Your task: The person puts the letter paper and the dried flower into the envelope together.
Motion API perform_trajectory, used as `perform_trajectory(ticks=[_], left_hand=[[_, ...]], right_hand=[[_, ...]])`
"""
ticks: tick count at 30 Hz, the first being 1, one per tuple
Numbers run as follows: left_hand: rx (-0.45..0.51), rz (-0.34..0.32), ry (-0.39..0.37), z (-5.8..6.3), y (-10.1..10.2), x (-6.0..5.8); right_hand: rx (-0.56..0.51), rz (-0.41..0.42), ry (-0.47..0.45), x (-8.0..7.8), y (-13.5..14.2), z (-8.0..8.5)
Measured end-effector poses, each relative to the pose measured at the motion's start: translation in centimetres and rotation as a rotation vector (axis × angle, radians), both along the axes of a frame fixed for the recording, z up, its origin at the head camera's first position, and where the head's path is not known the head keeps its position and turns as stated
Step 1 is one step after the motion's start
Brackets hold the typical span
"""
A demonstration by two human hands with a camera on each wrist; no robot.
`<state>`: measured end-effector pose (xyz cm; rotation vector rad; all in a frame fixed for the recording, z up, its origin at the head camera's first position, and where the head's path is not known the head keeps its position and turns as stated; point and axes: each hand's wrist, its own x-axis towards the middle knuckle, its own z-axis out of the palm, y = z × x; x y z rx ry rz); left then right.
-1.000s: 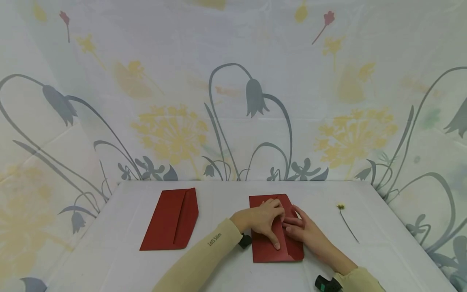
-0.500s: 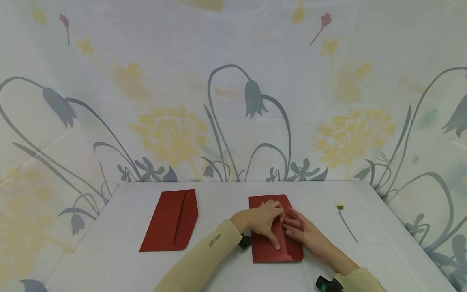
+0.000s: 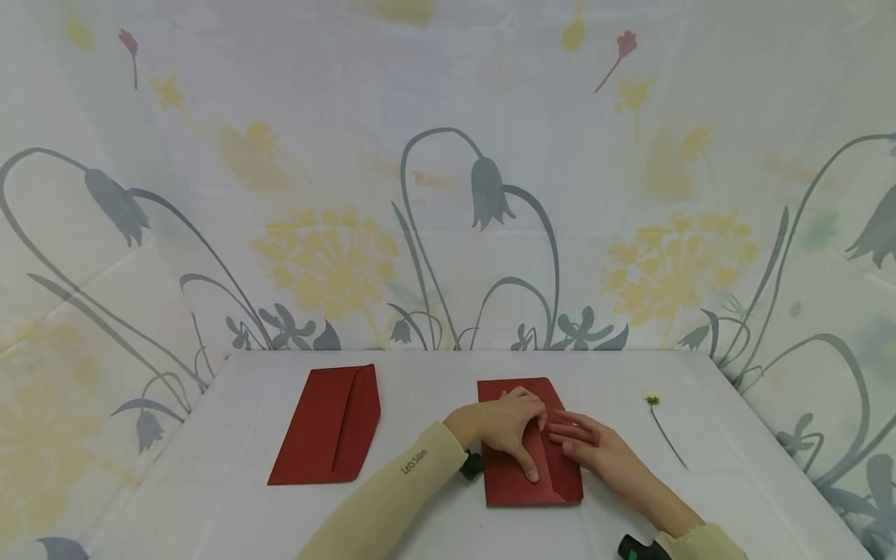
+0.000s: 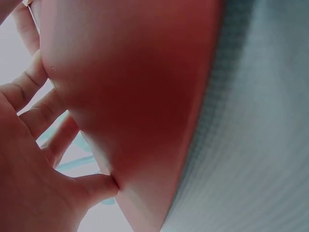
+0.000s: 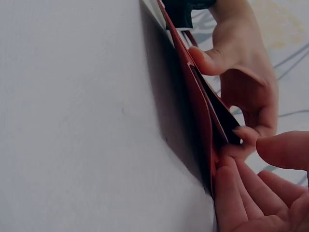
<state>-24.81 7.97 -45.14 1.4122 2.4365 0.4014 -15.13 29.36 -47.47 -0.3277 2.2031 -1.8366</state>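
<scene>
A red paper envelope lies on the table right of centre, its flap side facing right. My left hand lies over it, thumb pressed on the front panel and fingertips bent at the mouth's edge. In the right wrist view, the left hand holds this edge up, leaving a dark gap between panel and back. My right hand has its straight fingers over the flap, tips near the mouth and close to the left fingertips. The right thumb stands apart from its fingers.
A second red envelope lies at left, its flap to the right. A small yellow flower on a thin stem lies at right. A floral cloth hangs behind the white table.
My right hand has drawn back slightly rightward and down, and its fingers lie closer together over the flap. The left hand stays in place on the envelope.
</scene>
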Motion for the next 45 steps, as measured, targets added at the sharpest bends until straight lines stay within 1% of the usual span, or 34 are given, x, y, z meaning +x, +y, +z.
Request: perform_trajectory(ticks=[3,6,14,20,22,27,31,34,37,40,42,45], left_hand=[[-0.014,0.001,0.009,0.1,0.1,0.0],[-0.039,0.002,0.034,0.3,0.2,0.0],[-0.102,-0.009,0.084,0.1,0.7,0.2],[-0.119,-0.005,0.102,-0.1,0.9,0.3],[-0.122,-0.004,0.102,-0.1,0.9,0.2],[-0.127,-0.005,0.106,-0.3,1.0,0.2],[-0.128,-0.005,0.111,-0.4,1.1,0.2],[-0.134,-0.004,0.112,-0.3,1.1,0.3],[-0.144,-0.005,0.110,0.0,1.2,0.4],[-0.149,-0.003,0.105,0.2,1.2,0.4],[-0.150,-0.002,0.100,0.2,1.1,0.4],[-0.144,-0.003,0.094,0.1,1.1,0.3]], right_hand=[[0.009,-0.030,-0.017,0.2,0.5,0.3],[0.021,-0.057,-0.027,0.3,1.0,0.6],[0.107,-0.143,-0.047,1.2,3.2,1.0],[0.103,-0.207,-0.050,1.8,5.4,1.6],[0.098,-0.221,-0.031,2.0,6.3,1.8],[0.135,-0.273,0.038,2.4,8.5,2.3],[0.167,-0.336,0.054,2.6,10.3,2.4],[0.193,-0.387,0.045,2.7,11.4,2.5],[0.242,-0.436,0.054,2.7,12.4,2.5],[0.328,-0.472,0.049,2.6,13.2,2.4],[0.403,-0.475,0.025,2.3,13.6,2.2],[0.551,-0.473,0.007,1.9,13.9,1.8]])
